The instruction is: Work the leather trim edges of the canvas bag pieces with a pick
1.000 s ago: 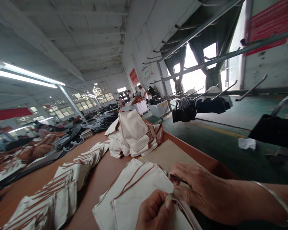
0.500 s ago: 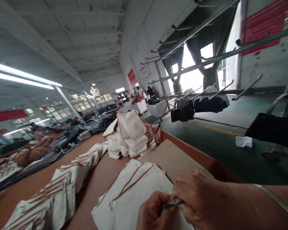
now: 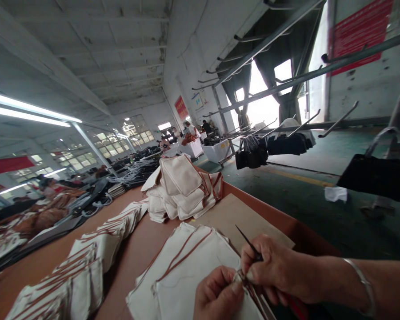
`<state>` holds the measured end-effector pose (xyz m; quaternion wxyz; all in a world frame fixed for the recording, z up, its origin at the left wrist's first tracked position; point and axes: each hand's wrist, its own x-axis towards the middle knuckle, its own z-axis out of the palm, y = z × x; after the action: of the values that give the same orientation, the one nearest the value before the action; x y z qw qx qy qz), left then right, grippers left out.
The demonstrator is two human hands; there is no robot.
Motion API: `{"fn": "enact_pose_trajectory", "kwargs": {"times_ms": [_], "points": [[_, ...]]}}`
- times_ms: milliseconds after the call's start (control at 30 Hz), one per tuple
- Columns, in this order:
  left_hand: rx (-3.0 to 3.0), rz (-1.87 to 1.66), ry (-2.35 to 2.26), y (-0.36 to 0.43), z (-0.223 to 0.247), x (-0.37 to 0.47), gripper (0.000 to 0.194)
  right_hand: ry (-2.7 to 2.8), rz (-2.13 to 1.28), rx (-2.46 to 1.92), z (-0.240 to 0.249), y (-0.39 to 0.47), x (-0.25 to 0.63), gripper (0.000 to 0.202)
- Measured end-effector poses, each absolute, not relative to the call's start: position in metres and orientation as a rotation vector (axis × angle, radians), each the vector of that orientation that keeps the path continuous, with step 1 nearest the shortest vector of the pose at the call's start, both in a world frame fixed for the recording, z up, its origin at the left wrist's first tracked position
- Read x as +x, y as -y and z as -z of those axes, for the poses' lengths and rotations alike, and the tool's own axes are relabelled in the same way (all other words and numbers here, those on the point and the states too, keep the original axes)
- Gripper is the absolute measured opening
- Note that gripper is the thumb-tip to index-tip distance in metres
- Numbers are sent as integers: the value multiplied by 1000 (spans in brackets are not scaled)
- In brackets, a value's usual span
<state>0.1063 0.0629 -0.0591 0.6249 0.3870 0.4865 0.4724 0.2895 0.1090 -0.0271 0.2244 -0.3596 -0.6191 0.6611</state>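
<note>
Low at the right of centre, my left hand (image 3: 218, 293) pinches the edge of a cream fabric piece (image 3: 180, 291) with brown trim. My right hand (image 3: 273, 266), with a bracelet (image 3: 363, 282) at the wrist, meets it at that edge. It is closed round a thin dark pointed tool (image 3: 248, 240), whose tip points up and left. Something red shows under the right palm, too hidden to name. More cream pieces lie flat under and left of my hands, with loose threads on top.
Behind the flat pieces rises a heap of cream pieces (image 3: 182, 178). A long row of them (image 3: 86, 262) runs along the brown table (image 3: 126, 266) at left. Brown board (image 3: 233, 218) lies beyond my hands. Black bags (image 3: 380, 175) hang at right; people (image 3: 191, 130) stand far back.
My right hand has turned, and the dark pointed tool now stands out above its fingers. The fingertips of both hands are closer together at the fabric edge. The view has shifted slightly.
</note>
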Motion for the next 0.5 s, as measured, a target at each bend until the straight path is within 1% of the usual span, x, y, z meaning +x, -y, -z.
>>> {"fn": "enact_pose_trajectory", "kwargs": {"times_ms": [133,267,333,433,500], "points": [[1003,-1105,-1200,-64,57,110,57,1820,-1687,-1005,24,-106,293,13],[1036,-1076,-1303,-65,60,109,62,1979,-1633,-1057,17,-109,301,13],[1012,-1089,-1330,-65,65,107,63,2131,-1409,-996,13,-110,313,18],[1011,-1128,-1375,-67,70,105,66,2358,-968,-681,9,-105,337,25],[1023,-1141,-1408,-67,69,107,67,2461,-906,-550,8,-100,349,24]]}}
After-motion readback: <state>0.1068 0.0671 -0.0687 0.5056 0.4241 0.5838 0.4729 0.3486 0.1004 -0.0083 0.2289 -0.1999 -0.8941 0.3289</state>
